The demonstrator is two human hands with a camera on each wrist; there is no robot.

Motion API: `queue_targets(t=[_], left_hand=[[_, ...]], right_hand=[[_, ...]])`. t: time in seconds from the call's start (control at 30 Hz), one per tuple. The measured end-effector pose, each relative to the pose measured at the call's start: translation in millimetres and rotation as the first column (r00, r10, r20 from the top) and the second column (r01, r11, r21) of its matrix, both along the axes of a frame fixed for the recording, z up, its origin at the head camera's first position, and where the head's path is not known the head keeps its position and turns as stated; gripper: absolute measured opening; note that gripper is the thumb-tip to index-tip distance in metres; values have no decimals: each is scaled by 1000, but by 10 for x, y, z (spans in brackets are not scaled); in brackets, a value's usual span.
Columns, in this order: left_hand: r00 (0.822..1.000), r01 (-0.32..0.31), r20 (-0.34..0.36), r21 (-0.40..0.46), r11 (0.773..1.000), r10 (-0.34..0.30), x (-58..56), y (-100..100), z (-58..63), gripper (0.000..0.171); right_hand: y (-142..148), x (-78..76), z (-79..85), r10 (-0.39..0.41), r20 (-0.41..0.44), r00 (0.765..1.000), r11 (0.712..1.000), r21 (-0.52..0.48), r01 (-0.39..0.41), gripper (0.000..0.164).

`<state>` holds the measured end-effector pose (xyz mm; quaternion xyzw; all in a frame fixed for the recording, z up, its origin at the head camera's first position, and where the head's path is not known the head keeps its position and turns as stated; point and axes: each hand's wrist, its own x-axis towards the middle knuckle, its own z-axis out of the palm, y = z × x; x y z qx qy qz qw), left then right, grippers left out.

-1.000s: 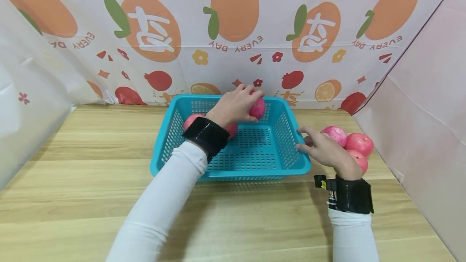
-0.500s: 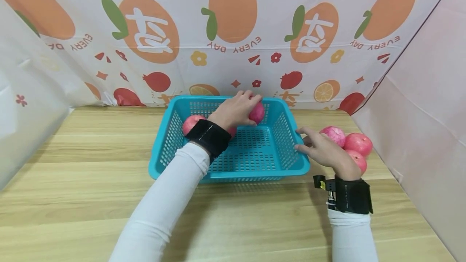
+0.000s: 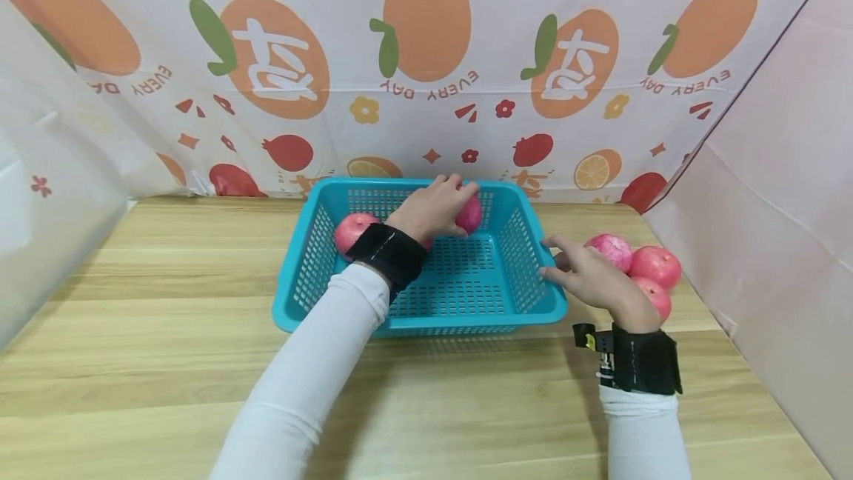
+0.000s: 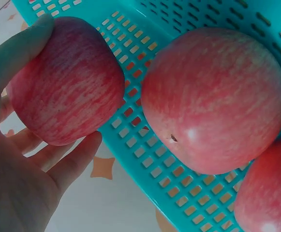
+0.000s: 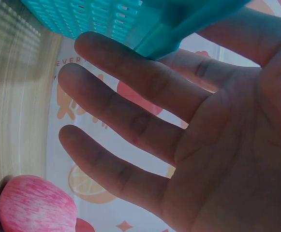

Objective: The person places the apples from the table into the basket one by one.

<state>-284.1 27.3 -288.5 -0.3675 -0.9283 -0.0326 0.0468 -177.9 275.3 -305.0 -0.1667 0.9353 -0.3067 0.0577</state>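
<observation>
My left hand [image 3: 429, 210] grips a red apple [image 4: 67, 82] inside the far side of the teal plastic basket [image 3: 426, 322], thumb on one side and fingers round the other. Two other apples lie in the basket: a large one [image 4: 215, 101] and one beside it [image 4: 271, 188], cut off at the edge of the left wrist view. In the head view my left wrist and hand partly cover them. My right hand [image 3: 596, 276] touches the basket's right rim, its fingers spread and fairly straight in the right wrist view.
Just right of my right hand, a streaky pink apple [image 3: 609, 250] and two redder apples, one behind [image 3: 656, 265] and one in front [image 3: 656, 296], sit together on the wooden table [image 3: 166, 361]. A fruit-printed sheet [image 3: 426, 132] hangs right behind the basket.
My left hand and its apple have come slightly lower and nearer to me within the basket. The right hand stays at the rim, and the apples on the table have not moved.
</observation>
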Motion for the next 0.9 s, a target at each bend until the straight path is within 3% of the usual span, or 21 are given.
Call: queue_targets(t=[0.63,0.9], left_hand=[[997,-20,76,-55,998,24,-33,115,-64,75],[989,-35,141,-80,996,46,-67,157,-124,79]], right_hand=[[3,-11,1,-6,-2,1000,1000,13,6,48],[12,-16,-5,-13,-9,1000,1000,20,13,48]])
